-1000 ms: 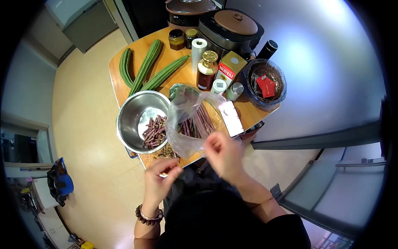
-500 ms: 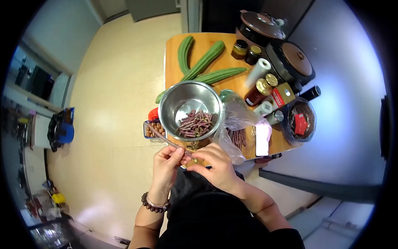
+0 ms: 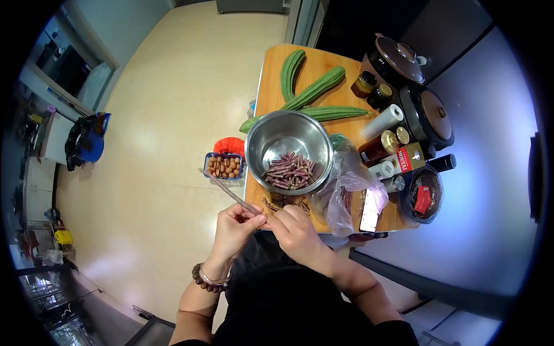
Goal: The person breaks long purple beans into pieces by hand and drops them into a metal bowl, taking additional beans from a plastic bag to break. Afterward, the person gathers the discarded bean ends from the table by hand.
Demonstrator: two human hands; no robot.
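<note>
A long purplish bean (image 3: 232, 195) slants up and left from my left hand (image 3: 235, 232), which pinches it near its lower end. My right hand (image 3: 299, 236) meets the left at that end, thumb and fingers closed on the bean's tip; the tip itself is hidden. Just beyond my hands stands a steel bowl (image 3: 266, 134), with a heap of short bean pieces (image 3: 289, 172) inside. Small bean scraps (image 3: 295, 203) lie on the table between bowl and hands. Right of the bowl sits a clear plastic bag (image 3: 341, 212) with more long beans in it.
Green ridged gourds (image 3: 314, 87) lie behind the bowl on the wooden table (image 3: 266, 75). Jars, a paper box (image 3: 408, 158) and two lidded cookers (image 3: 428, 112) crowd the right side. A phone (image 3: 370, 212) lies near the front edge. A basket of walnuts (image 3: 226, 166) is at left.
The view has shifted, so the table appears farther right. My right hand has closed in against my left at the bean's lower end; before, its fingers were more spread around the tip.
</note>
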